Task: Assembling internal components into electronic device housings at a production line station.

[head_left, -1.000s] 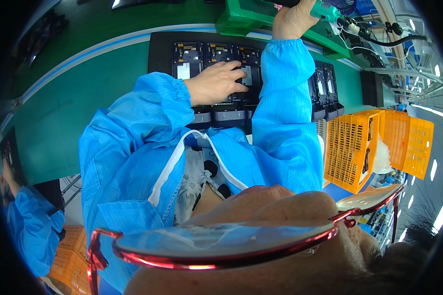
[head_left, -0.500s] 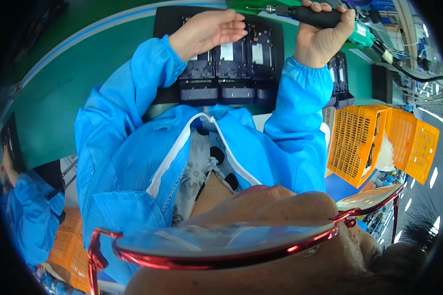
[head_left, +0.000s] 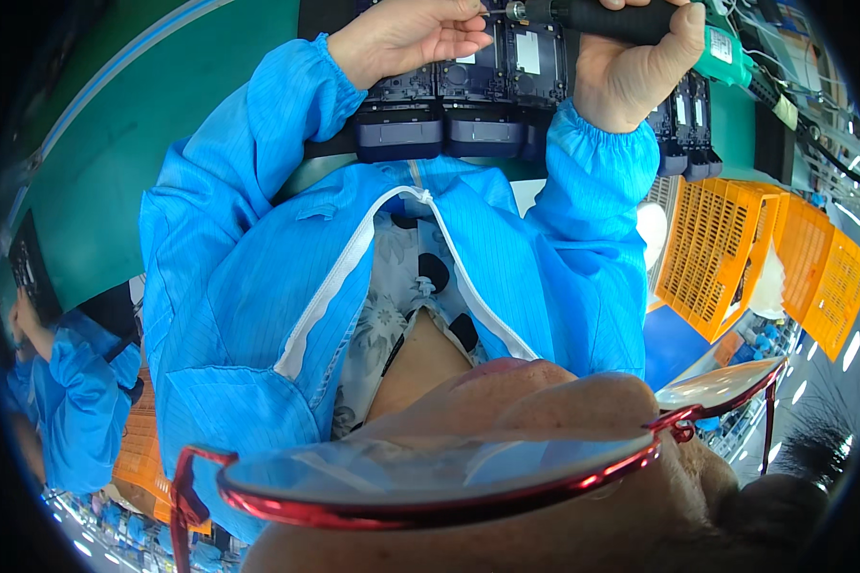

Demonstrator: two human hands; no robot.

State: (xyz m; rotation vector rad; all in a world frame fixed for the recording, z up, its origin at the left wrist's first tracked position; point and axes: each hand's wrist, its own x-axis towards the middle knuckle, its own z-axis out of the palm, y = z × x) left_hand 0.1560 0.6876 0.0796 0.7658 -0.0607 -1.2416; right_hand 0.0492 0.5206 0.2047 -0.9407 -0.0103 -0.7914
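Electric screwdriver (head_left: 621, 17) above green workbench (head_left: 124, 143)

bright, even light; sharp centre, edges bend darkly.

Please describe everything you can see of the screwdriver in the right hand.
The screwdriver is a power tool with a dark, matte grip, a metal collar and thin bit at its left end, and a green rear section trailing a cable to the right. It lies roughly level above the dark devices. The right hand wraps its grip; the left hand has fingertips pinched at the bit tip. Its top is cut off.
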